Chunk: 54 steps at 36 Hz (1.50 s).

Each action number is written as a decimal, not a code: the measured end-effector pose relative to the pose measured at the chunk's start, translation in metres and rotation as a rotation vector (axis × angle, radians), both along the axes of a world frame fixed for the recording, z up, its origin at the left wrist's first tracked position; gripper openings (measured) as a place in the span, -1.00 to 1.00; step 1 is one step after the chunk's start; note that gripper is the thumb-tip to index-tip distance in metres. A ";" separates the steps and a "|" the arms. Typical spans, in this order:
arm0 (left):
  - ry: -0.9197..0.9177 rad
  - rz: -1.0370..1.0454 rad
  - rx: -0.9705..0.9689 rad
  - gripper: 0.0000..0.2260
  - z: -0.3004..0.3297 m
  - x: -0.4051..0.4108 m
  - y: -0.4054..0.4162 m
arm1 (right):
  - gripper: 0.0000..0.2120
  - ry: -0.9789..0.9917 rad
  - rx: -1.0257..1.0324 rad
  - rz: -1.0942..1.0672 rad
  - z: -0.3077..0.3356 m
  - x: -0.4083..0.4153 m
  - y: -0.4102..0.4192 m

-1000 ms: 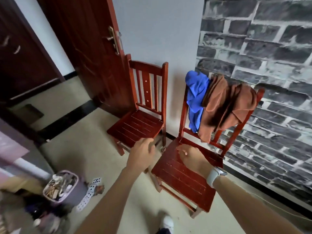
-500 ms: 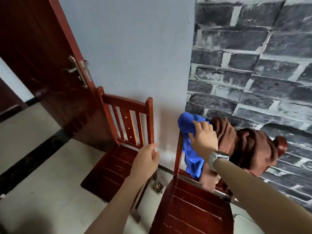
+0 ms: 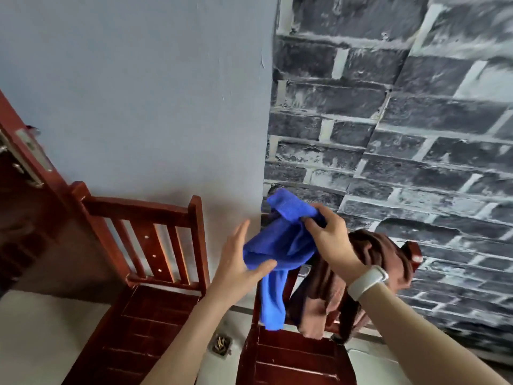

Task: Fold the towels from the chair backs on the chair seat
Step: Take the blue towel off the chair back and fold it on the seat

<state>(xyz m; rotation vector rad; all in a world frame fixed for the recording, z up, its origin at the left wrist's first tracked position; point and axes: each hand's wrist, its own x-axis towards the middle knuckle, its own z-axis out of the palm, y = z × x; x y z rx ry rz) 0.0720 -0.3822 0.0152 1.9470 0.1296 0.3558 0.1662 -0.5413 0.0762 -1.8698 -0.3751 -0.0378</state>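
Two hands meet at the blue towel, lifted above the right chair: right hand pinches its top, left hand spread flat against its side. Brown towel drapes the chair back.

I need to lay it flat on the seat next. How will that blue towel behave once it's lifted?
The blue towel is probably floppy: it bunches where the right hand pinches it, and one end hangs straight down. It seems light. The open left hand may need to spread it.
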 end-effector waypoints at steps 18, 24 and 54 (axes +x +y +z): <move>0.177 -0.450 0.053 -0.75 0.022 -0.042 -0.071 | -0.66 0.403 -0.446 -0.016 -0.050 -0.099 -0.141; 0.110 -0.540 0.085 -0.89 0.047 -0.049 -0.103 | -0.31 0.641 0.299 0.273 -0.064 -0.162 -0.154; 0.292 -0.096 0.129 -0.69 0.024 -0.045 -0.141 | -0.84 0.422 0.024 -0.231 -0.078 -0.185 -0.175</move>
